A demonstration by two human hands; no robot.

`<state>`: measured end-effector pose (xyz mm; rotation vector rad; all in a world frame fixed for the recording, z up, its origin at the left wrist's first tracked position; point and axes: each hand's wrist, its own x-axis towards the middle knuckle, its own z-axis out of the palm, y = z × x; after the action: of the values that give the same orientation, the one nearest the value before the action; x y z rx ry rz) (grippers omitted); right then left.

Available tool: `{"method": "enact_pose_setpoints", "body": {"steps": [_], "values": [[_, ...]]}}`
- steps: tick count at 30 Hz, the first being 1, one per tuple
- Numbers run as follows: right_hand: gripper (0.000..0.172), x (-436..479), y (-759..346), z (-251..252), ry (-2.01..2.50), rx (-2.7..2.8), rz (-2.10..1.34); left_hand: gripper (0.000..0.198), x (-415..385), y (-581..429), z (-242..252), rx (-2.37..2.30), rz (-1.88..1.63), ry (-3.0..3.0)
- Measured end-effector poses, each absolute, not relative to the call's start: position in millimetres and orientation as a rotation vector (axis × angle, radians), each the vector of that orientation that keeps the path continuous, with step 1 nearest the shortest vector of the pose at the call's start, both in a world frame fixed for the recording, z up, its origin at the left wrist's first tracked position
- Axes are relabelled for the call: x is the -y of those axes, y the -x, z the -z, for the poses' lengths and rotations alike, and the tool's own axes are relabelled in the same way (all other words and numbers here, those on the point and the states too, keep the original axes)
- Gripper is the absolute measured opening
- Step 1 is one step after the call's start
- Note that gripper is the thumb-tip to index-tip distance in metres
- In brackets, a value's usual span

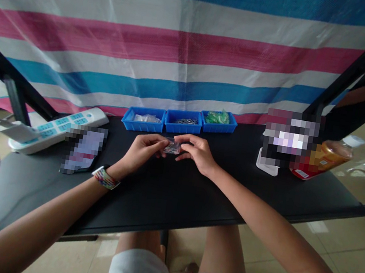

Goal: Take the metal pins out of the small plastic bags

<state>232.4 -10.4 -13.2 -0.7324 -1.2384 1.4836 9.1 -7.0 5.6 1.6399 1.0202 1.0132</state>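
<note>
Between my two hands is a small clear plastic bag with thin shiny metal pieces inside. My left hand pinches its left edge between thumb and fingers. At its right edge, the thumb and fingers of my right hand close on the plastic. Just beyond stand three blue bins in a row. Clear plastic bags lie in the left bin, thin metal pieces in the middle bin, and green plastic-looking items in the right bin.
A white power strip with a plugged-in cable and a blurred phone-like object lie left on the black table. At right are a white case and a tilted drink bottle. A striped sheet hangs behind.
</note>
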Motion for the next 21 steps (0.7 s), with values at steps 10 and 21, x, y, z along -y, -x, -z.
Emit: {"method": "enact_pose_setpoints", "body": {"steps": [10, 21], "values": [[0.041, 13.3, -226.9, 15.8, 0.751, 1.272, -1.566, 0.052, 14.2, -14.5, -7.4, -1.039, -1.033, -1.706], [0.036, 13.1, -229.6, 14.6, 0.763, 1.250, -1.540, 0.035, 13.7, -13.6, -4.5, -0.950, -1.004, -1.679]]}}
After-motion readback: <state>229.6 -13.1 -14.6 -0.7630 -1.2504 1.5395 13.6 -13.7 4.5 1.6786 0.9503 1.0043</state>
